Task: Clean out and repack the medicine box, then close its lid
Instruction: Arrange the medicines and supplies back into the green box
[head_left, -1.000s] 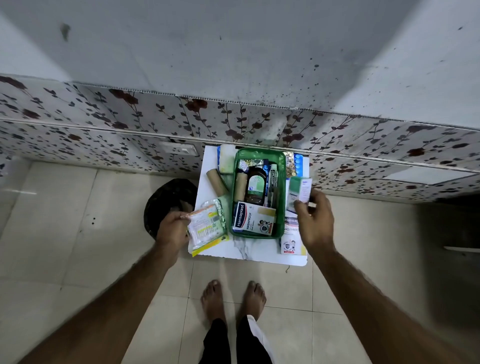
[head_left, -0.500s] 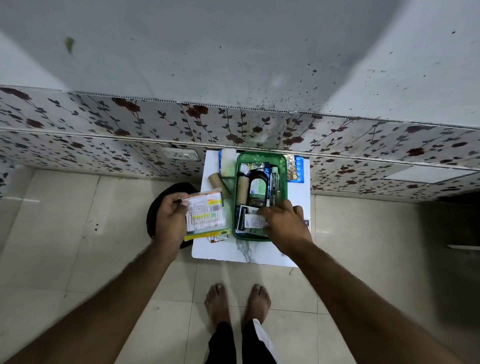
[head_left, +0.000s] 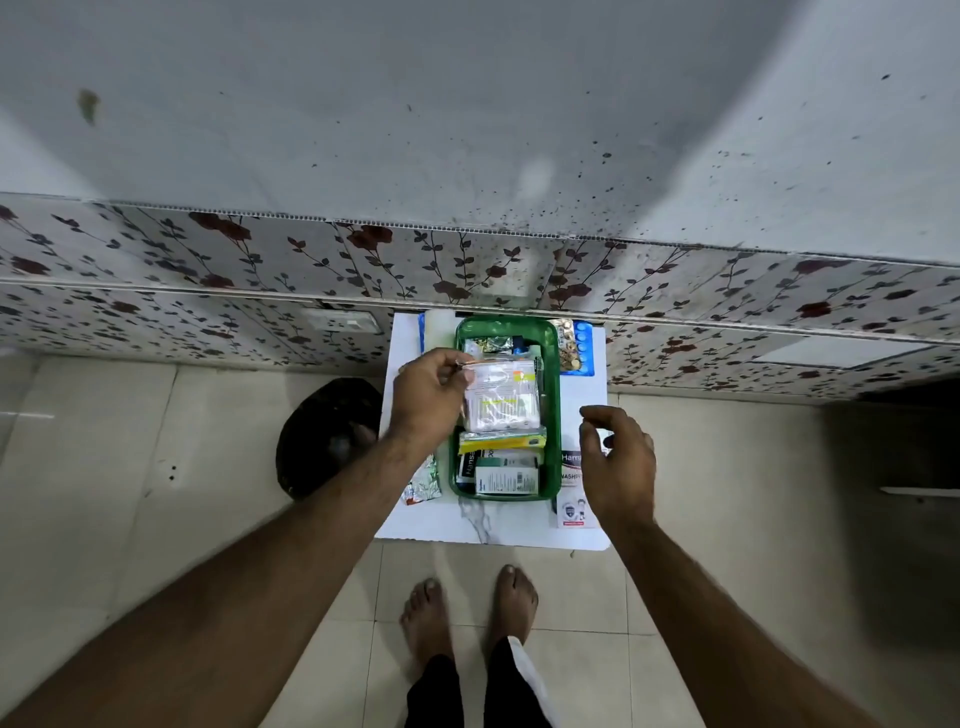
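The green medicine box (head_left: 550, 415) stands open on a small white table (head_left: 493, 525) against the wall. My left hand (head_left: 428, 397) holds a clear plastic packet (head_left: 501, 397) with white and yellow contents over the middle of the box. Below the packet lie a yellow strip (head_left: 501, 441) and a small green-and-white carton (head_left: 506, 479) at the box's near end. My right hand (head_left: 618, 462) hovers to the right of the box with fingers curled apart, holding nothing. Most of the box's other contents are hidden under the packet.
A Hansaplast box (head_left: 570, 488) lies on the table under my right hand. Blister strips on a blue piece (head_left: 574, 348) sit at the back right. A foil sachet (head_left: 423, 486) lies left of the box. A black round bin (head_left: 324, 436) stands on the floor to the left.
My left hand has carried the clear packet from left of the box to over it. My right hand has left the small carton in the box and drawn back to the right.
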